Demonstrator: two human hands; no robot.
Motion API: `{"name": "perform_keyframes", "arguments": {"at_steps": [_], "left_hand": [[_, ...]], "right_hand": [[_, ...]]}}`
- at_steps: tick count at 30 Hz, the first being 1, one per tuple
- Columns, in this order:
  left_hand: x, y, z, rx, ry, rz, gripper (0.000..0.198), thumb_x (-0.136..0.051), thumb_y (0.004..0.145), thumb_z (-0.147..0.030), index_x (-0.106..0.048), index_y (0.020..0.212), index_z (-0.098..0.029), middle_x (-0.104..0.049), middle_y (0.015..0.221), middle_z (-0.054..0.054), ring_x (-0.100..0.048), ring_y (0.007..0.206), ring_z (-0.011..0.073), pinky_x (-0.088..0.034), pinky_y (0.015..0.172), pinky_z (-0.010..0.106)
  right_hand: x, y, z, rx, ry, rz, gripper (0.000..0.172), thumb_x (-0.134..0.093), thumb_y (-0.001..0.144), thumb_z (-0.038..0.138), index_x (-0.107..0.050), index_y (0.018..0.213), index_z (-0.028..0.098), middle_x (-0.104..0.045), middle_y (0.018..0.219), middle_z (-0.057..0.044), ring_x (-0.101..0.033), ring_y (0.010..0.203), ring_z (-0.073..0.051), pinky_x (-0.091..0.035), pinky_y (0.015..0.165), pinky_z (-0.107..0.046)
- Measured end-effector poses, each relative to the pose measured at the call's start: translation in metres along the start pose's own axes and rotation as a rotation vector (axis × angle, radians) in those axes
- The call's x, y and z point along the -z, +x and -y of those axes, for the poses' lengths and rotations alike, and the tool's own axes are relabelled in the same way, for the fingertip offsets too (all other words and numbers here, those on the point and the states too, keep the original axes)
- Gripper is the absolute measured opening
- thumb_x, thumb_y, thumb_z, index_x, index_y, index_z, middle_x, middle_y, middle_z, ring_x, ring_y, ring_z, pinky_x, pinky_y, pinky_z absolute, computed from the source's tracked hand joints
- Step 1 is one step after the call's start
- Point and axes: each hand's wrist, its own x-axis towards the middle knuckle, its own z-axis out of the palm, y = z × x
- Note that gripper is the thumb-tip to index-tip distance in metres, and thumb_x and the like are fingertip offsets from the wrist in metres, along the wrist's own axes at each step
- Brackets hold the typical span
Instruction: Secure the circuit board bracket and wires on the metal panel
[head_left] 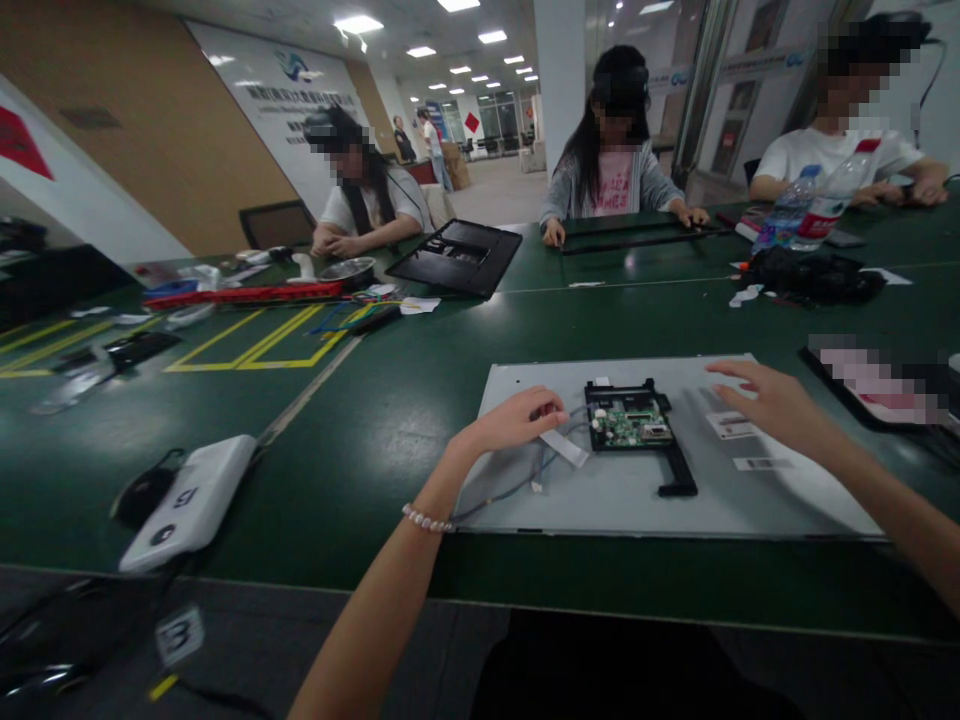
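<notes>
In the head view, a flat grey display panel point(525, 505) lies on the green table in front of me. A black bracket point(681, 470) with a green circuit board point(626, 428) sits on its middle. My left hand point(521, 415) is over the panel's left part, fingers curled together beside thin grey cables point(517, 488) from the board and a white strip point(566, 447). What those fingertips hold, if anything, is hidden. Over the right part, near a white label point(729, 425), my right hand point(772, 400) has its fingers apart and holds nothing.
A white power bank point(191, 505) lies left; a tablet-like device point(874, 385) lies right of the panel. Across the table are a black casing point(457, 255), plastic bottles point(832, 200), a black bag point(814, 275) and a red strip point(247, 293). Several people sit opposite.
</notes>
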Motion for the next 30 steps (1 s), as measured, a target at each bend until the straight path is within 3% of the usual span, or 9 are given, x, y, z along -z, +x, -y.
{"name": "perform_keyframes", "arguments": {"at_steps": [4,6,11,14,18,23,27,30], "left_hand": [[0.002,0.000,-0.002,0.038,0.009,-0.067,0.040,-0.037,0.095,-0.048,-0.062,0.096,-0.018,-0.062,0.094,0.006,-0.056,0.088,0.0190,-0.044,0.084,0.033],[0.007,-0.001,0.000,0.062,0.020,-0.156,0.038,-0.038,0.095,-0.046,-0.063,0.096,-0.018,-0.063,0.096,0.006,-0.057,0.090,0.0191,-0.044,0.086,0.034],[0.026,-0.006,0.016,0.273,0.027,-0.473,0.039,-0.039,0.094,-0.047,-0.061,0.104,-0.017,-0.064,0.108,0.008,-0.058,0.102,0.0205,-0.045,0.090,0.032],[0.034,-0.020,0.026,0.457,-0.031,-0.573,0.043,-0.037,0.093,-0.049,-0.057,0.115,-0.018,-0.064,0.114,0.007,-0.057,0.108,0.0208,-0.044,0.095,0.033],[0.028,-0.056,0.020,0.609,-0.027,-0.544,0.050,-0.034,0.092,-0.054,-0.054,0.124,-0.020,-0.060,0.127,0.007,-0.054,0.119,0.0239,-0.039,0.104,0.038],[-0.004,-0.099,-0.015,0.710,-0.035,-0.470,0.058,-0.033,0.093,-0.056,-0.046,0.135,-0.018,-0.052,0.139,0.010,-0.048,0.129,0.0263,-0.035,0.109,0.039],[-0.027,-0.111,-0.038,0.712,-0.049,-0.446,0.058,-0.037,0.092,-0.056,-0.044,0.137,-0.019,-0.050,0.141,0.010,-0.047,0.129,0.0276,-0.035,0.110,0.042],[-0.037,-0.110,-0.043,0.724,-0.051,-0.477,0.059,-0.038,0.091,-0.056,-0.044,0.137,-0.019,-0.048,0.142,0.010,-0.044,0.132,0.0294,-0.032,0.111,0.046]], "right_hand": [[0.019,-0.040,-0.051,-0.180,-0.042,-0.033,0.051,-0.046,0.086,0.048,-0.055,0.129,0.022,-0.052,0.140,-0.014,-0.050,0.127,-0.034,-0.046,0.097,-0.046],[0.023,-0.059,-0.065,-0.293,-0.038,-0.026,0.052,-0.045,0.086,0.052,-0.054,0.130,0.026,-0.051,0.141,-0.014,-0.049,0.127,-0.036,-0.050,0.091,-0.048],[0.024,-0.091,-0.073,-0.422,0.018,-0.086,0.047,-0.047,0.084,0.058,-0.054,0.126,0.038,-0.051,0.142,-0.009,-0.053,0.124,-0.036,-0.048,0.095,-0.051],[0.025,-0.094,-0.070,-0.482,0.090,-0.106,0.048,-0.049,0.082,0.059,-0.054,0.125,0.040,-0.054,0.140,-0.007,-0.056,0.121,-0.034,-0.043,0.102,-0.050],[0.030,-0.092,-0.058,-0.544,0.164,-0.116,0.046,-0.050,0.081,0.059,-0.057,0.123,0.040,-0.058,0.135,-0.006,-0.053,0.125,-0.034,-0.038,0.108,-0.050],[0.033,-0.090,-0.048,-0.596,0.193,-0.119,0.045,-0.049,0.081,0.062,-0.062,0.119,0.043,-0.061,0.133,-0.003,-0.052,0.126,-0.034,-0.037,0.108,-0.051],[0.032,-0.091,-0.049,-0.576,0.221,-0.091,0.046,-0.049,0.082,0.061,-0.062,0.121,0.041,-0.062,0.131,-0.001,-0.053,0.125,-0.032,-0.035,0.110,-0.049],[0.030,-0.091,-0.050,-0.558,0.256,-0.101,0.043,-0.048,0.084,0.058,-0.063,0.118,0.038,-0.065,0.127,-0.002,-0.054,0.124,-0.030,-0.034,0.111,-0.045]]}}
